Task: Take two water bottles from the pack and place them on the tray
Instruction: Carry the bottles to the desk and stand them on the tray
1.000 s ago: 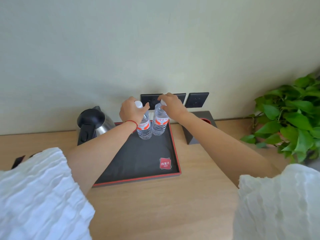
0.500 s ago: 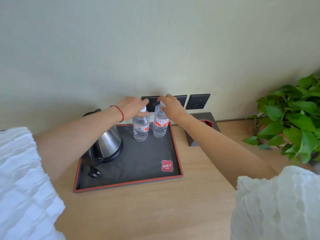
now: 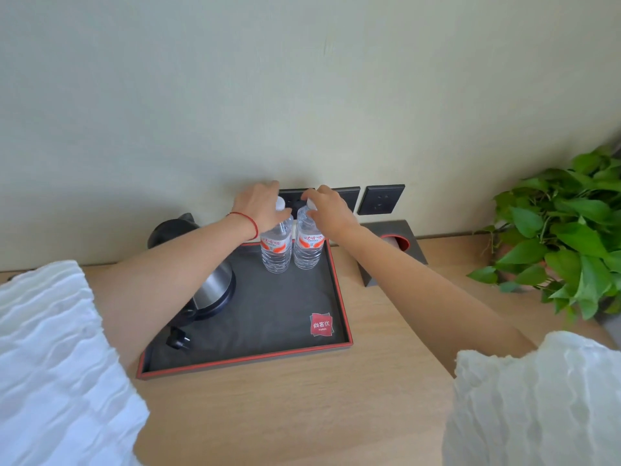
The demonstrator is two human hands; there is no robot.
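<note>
Wooden desk (image 3: 302,398): at the tray's (image 3: 255,359) 1 o'clock corner, left hand (image 3: 260,206) and right hand (image 3: 331,208) pinch two touching water bottles' (image 3: 276,250) necks; a jerky release could topple both.

Hotel room: branded tray (image 3: 339,297) with kettle (image 3: 215,290), wall sockets (image 3: 381,199) above desk (image 3: 302,398).

Red square emblem (image 3: 321,324) on the tray (image 3: 339,290) reading 尚客优 — smaller line beneath too blurred to make out — and red-and-white bottle labels (image 3: 276,244) with illegible script.
</note>
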